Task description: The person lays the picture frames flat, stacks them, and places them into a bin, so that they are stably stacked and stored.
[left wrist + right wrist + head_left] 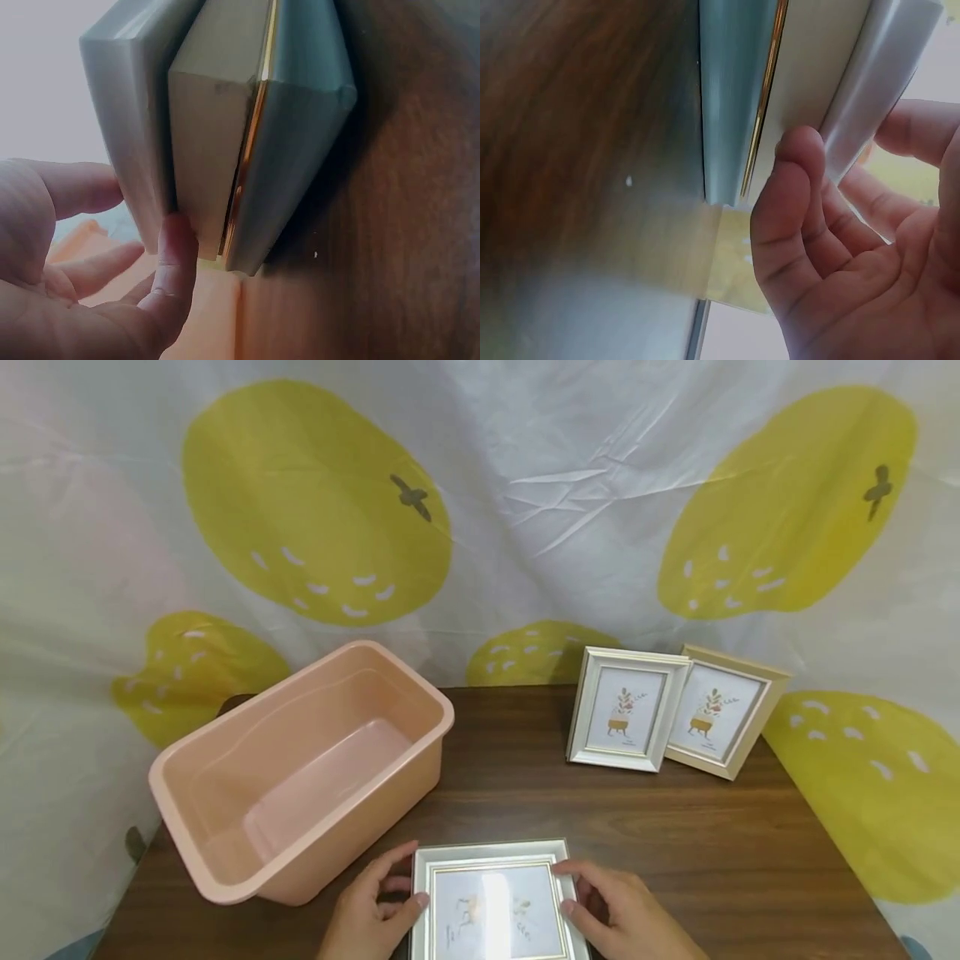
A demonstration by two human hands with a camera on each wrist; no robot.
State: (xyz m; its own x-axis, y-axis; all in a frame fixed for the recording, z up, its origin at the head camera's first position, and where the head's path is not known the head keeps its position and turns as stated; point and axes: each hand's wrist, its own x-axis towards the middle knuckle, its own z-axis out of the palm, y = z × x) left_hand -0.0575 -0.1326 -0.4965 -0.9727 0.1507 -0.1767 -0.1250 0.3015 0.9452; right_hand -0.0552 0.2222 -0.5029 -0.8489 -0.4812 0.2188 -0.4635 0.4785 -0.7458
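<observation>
A white photo frame [495,914] with gold inner trim lies flat, its plant picture turned sideways, at the table's front edge. My left hand [371,910] grips its left side, and my right hand [626,914] holds the right side, thumb and index finger at the border. In the left wrist view it tops a stack: a cream frame [210,142] beneath, then a blue-green frame [304,127] with a gold line on the table. Fingertips [178,240] of the left hand reach the seam under the white frame. Right fingertips [802,146] touch the stack's side likewise.
A pink plastic bin [405,777] stands on the left of the brown wooden table [675,843]. At the back right, a white-framed picture [628,710] leans in front of a beige-framed one [723,714]. Behind hangs a curtain [525,527] with yellow fruit prints.
</observation>
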